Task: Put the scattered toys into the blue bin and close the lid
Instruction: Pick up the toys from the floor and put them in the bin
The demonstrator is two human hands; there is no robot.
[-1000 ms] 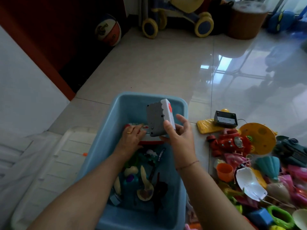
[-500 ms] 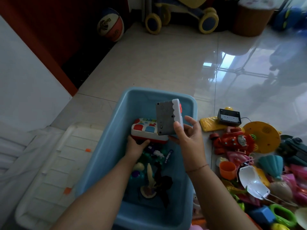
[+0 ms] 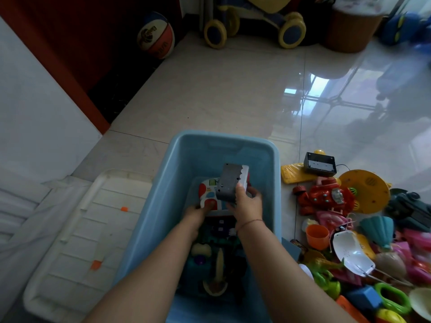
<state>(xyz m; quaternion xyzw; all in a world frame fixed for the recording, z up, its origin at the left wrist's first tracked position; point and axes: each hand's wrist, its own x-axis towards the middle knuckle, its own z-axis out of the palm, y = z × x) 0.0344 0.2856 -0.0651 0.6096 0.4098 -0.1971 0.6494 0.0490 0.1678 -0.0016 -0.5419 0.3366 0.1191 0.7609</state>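
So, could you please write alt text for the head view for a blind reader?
A person reaches into an open blue bin: the right hand holds a grey toy upright, the left hand grips a white button toy. A toy pile lies right of it, a white lid left.

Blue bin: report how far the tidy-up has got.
Done: several toys already lie in the blue bin. In hand: the left hand holds a white button toy low inside it, and the right hand holds a grey-backed toy above that. Left: the toy pile on the floor to the bin's right, then the white lid, lying on the floor to its left.
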